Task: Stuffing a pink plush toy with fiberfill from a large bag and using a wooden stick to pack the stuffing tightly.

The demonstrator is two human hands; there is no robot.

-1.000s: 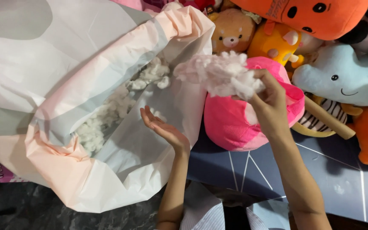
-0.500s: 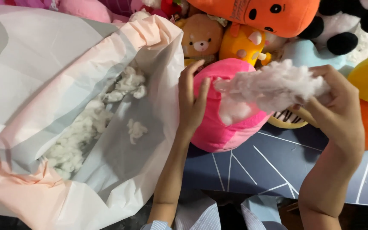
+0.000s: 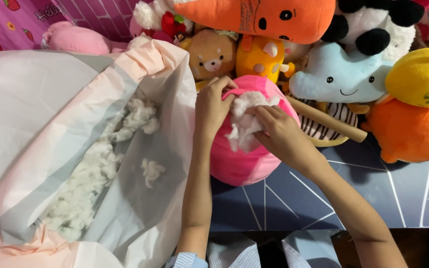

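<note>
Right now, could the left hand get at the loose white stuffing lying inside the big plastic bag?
Probably yes. The left hand rests on the pink plush, right beside the plastic bag. The bag's mouth gapes open toward it, and the loose stuffing lies uncovered inside with nothing in between.

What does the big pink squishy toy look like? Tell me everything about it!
The pink plush toy is round and plump, made of soft, bright pink fabric. It sits on the dark blue floor mat, beside a big pale plastic bag and in front of other stuffed animals. Its top is open, and fluffy white stuffing bulges out there. The left hand holds the edge of the opening, while the right hand presses on the stuffing. No face shows from here.
</note>
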